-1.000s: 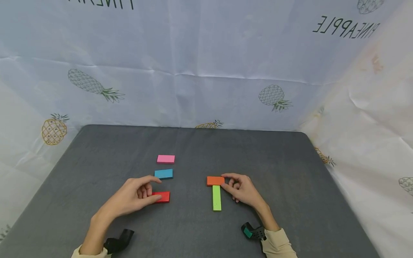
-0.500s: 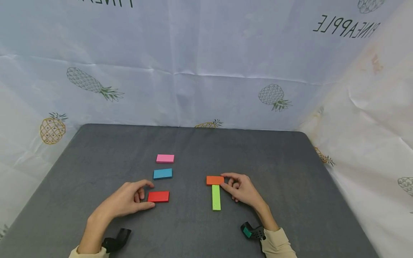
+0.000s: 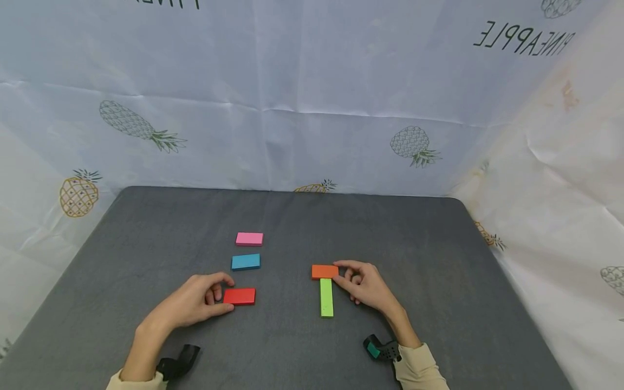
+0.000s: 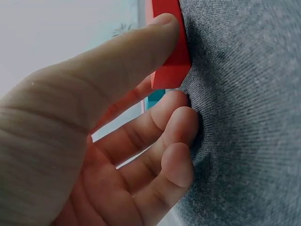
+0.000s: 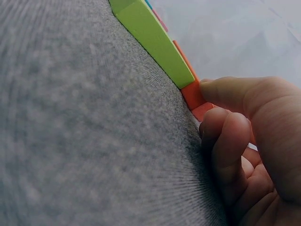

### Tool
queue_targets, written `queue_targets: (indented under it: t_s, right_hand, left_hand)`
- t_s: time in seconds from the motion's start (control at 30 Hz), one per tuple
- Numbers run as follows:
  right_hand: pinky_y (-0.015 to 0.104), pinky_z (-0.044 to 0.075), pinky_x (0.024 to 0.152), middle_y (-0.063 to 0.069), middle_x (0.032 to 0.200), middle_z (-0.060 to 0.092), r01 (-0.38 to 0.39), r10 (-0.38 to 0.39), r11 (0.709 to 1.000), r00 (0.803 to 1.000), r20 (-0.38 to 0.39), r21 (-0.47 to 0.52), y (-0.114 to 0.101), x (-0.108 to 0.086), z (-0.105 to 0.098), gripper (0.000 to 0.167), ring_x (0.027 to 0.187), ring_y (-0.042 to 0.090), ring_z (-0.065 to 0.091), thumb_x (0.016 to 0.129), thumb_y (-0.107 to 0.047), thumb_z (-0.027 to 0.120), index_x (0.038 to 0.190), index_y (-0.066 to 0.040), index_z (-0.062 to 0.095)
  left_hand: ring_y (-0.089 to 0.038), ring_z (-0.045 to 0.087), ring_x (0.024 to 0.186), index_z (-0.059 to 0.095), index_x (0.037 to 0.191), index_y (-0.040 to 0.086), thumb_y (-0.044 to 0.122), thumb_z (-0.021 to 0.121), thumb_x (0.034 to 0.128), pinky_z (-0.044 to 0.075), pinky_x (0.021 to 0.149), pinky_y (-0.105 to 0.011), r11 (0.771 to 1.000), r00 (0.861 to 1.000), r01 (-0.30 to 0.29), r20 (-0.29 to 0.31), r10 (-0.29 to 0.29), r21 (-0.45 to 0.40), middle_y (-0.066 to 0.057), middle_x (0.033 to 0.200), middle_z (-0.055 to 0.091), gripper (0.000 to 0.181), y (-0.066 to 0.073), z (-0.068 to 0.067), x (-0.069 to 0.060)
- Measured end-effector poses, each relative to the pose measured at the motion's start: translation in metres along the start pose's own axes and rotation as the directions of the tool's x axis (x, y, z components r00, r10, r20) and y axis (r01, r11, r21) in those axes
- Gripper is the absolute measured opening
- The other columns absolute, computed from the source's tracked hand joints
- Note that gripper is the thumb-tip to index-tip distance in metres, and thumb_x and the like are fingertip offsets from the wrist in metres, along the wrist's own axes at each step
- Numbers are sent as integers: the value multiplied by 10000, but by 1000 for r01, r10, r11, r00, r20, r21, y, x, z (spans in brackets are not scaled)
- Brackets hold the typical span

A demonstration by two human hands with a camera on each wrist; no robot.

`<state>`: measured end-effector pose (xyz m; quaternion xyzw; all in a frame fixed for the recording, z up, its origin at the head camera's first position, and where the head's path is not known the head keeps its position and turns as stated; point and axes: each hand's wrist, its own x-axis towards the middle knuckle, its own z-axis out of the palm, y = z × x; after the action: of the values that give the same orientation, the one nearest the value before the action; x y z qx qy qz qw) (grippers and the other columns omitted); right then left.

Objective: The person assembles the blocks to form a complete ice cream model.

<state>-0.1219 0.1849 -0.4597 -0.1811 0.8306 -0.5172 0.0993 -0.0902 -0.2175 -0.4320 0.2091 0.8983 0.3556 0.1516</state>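
My left hand (image 3: pixel 187 303) is at the left end of the red block (image 3: pixel 242 297), thumb along its near side and index finger at its far side. In the left wrist view the thumb lies against the red block (image 4: pixel 171 66), other fingers curled below. My right hand (image 3: pixel 369 287) pinches the right end of the orange block (image 3: pixel 323 272) between thumb and index finger. The green block (image 3: pixel 326 298) lies lengthwise towards the person, its far end against the orange block. The right wrist view shows the green block (image 5: pixel 157 44) meeting the orange block (image 5: pixel 192 95).
Beyond the red block lie a blue block (image 3: pixel 246 262) and, farther back, a pink block (image 3: pixel 249 239). All lie on a dark grey table (image 3: pixel 390 233). A pale cloth (image 3: pixel 317 65) with pineapple prints hangs behind it.
My left hand has shifted left on the red block, so more of the block's top shows. My right hand keeps its place at the orange block.
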Motion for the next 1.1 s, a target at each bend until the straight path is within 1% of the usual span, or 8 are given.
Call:
queue_targets:
  t_s: [0.1, 0.17, 0.43, 0.53, 0.67, 0.77, 0.87, 1.1]
  right_hand:
    - [237, 466, 423, 237, 706, 604, 17, -17, 1000, 1000, 4, 19, -11, -2, -1, 348, 420, 0, 477, 961, -8, 667, 1292, 91, 628]
    - [238, 466, 422, 230, 707, 602, 18, -18, 1000, 1000, 5, 23, -12, -2, -1, 348, 421, 1, 478, 961, -11, 668, 1291, 91, 629]
    - [245, 456, 411, 199, 711, 599, 14, -14, 1000, 1000, -8, -8, 20, 2, 3, 360, 416, -3, 464, 968, -38, 672, 1315, 53, 630]
    - [250, 463, 415, 184, 718, 612, 15, -15, 1000, 1000, -7, 2, 22, 3, 3, 367, 417, -4, 470, 971, -65, 681, 1323, 28, 634]
    - [246, 464, 419, 183, 721, 613, 6, -6, 1000, 1000, -5, 2, 22, 3, 3, 371, 420, -7, 470, 971, -63, 680, 1327, 30, 630]
    - [245, 457, 415, 203, 713, 598, 8, -8, 1000, 1000, -6, -2, 22, 4, 4, 366, 421, -9, 463, 968, -29, 668, 1319, 66, 622]
    - [244, 456, 412, 209, 709, 595, 7, -7, 1000, 1000, -6, 0, 22, 4, 4, 364, 418, -5, 463, 967, -23, 668, 1315, 72, 623]
    - [251, 471, 423, 169, 727, 626, 1, -1, 999, 1000, 3, 34, 21, 3, 1, 380, 419, 17, 488, 971, -113, 696, 1332, -6, 642]
  left_hand:
    - [33, 484, 622, 666, 1143, 60, 256, 819, 872, 459, 600, -203, 1000, 1000, 0, 1, 0, -1, 62, 791, 556, 368, 0, 1, 0]
    - [34, 485, 628, 667, 1131, 66, 249, 818, 873, 461, 604, -202, 1000, 1000, 5, 3, -5, -4, 68, 786, 558, 351, 0, 1, 0]
    - [27, 492, 615, 671, 1094, 46, 202, 823, 864, 461, 564, -200, 1000, 1000, 6, -1, -6, -27, 68, 762, 580, 316, 2, 2, 1]
    - [19, 500, 613, 676, 1063, 53, 190, 835, 849, 465, 559, -197, 999, 1000, 24, -3, -24, -38, 62, 758, 584, 299, 2, 2, 2]
    - [12, 508, 611, 675, 1059, 52, 186, 846, 833, 472, 559, -197, 998, 999, 41, 1, -41, -43, 57, 757, 582, 314, 3, 2, 3]
    - [13, 509, 606, 671, 1102, 32, 194, 851, 827, 478, 562, -200, 998, 999, 33, 5, -33, -46, 55, 758, 575, 366, 3, 2, 4]
    - [15, 505, 602, 673, 1110, 25, 191, 850, 827, 475, 558, -200, 999, 1000, 22, 5, -22, -46, 58, 751, 569, 373, 3, 2, 4]
    - [11, 493, 595, 686, 1046, 58, 177, 841, 831, 452, 547, -193, 999, 999, 42, -3, -42, -23, 69, 729, 562, 290, 4, 3, 6]
